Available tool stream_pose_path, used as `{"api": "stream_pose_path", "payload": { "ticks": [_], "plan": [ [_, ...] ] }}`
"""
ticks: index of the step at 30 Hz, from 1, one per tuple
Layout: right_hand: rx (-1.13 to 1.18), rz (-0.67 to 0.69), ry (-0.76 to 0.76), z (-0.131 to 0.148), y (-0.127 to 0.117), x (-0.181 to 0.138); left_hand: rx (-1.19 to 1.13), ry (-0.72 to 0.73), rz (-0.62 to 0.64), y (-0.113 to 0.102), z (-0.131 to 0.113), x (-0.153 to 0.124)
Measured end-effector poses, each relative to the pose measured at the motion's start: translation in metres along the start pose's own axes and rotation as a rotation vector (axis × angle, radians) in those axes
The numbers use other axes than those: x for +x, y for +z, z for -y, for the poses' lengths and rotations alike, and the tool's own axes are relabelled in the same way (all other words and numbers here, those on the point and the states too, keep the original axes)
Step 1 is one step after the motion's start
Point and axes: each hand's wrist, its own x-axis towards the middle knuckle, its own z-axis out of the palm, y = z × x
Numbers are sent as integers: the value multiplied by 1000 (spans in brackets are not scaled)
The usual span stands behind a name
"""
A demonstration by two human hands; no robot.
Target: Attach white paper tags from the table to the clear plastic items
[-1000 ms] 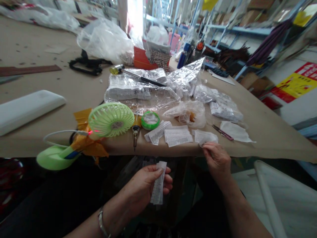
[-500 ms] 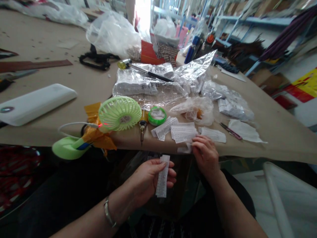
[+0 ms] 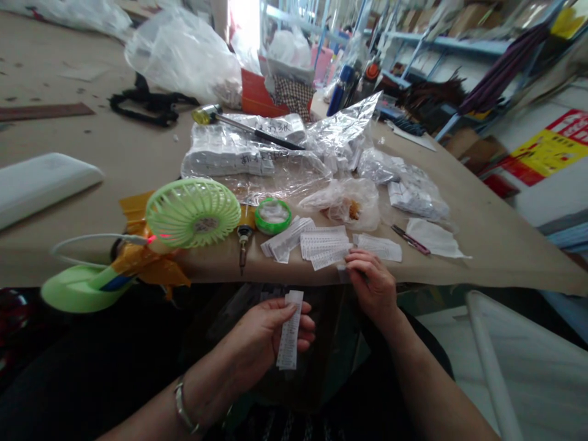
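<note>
My left hand (image 3: 273, 331) is below the table edge, thumb and fingers closed on a few narrow white printed labels (image 3: 290, 334). At the table's front edge my right hand (image 3: 374, 285) has its fingers bent and pressed together at the corner of a fanned pile of printed labels (image 3: 323, 240). A pale label end (image 3: 342, 274) shows beneath these fingertips; the exact grip is partly hidden. Left of that pile lies another bunch of labels (image 3: 287, 241). Behind my right hand is a third bunch of labels (image 3: 381, 248), lying flat.
Left of the labels are a round green tub (image 3: 273, 216), a soldering-iron-like tool (image 3: 243, 245) and a green fan (image 3: 193, 214) taped at the edge. Behind lie plastic-wrapped label packs (image 3: 229, 156), a hammer (image 3: 248, 127) and a plastic bag (image 3: 353, 205). Snips (image 3: 410, 239) lie right.
The view has shifted, so the table things appear further left. My right fingers have moved slightly against the label pile. My left hand keeps its labels.
</note>
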Motion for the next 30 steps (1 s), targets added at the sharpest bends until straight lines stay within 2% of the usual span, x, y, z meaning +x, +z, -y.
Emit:
{"api": "stream_pose_path", "payload": {
  "ticks": [4, 8, 12, 16, 19, 23, 26, 30],
  "plan": [
    [127, -55, 67, 0, -3, -1, -11, -5, -11, 1, 1, 1],
    [291, -210, 164, -5, -5, -1, -7, -11, -14, 0, 2, 1],
    [345, -348, 223, -12, -6, 3, -19, -15, -10, -2, 4, 2],
    [452, -443, 266, 8, -3, 5, -12, -12, 12, -1, 4, 2],
    [472, -341, 213, 43, 5, 2, -18, -19, 47, 0, 4, 1],
    [344, -11, -39, 82, 21, -6, -89, 28, 156, 1, 5, -2],
    [263, 153, -204, 92, 34, -15, -142, 111, 120, 0, 4, -5],
    [157, 251, -269, 92, 42, -28, -206, 113, 63, -4, 2, -8]
  ]
}}
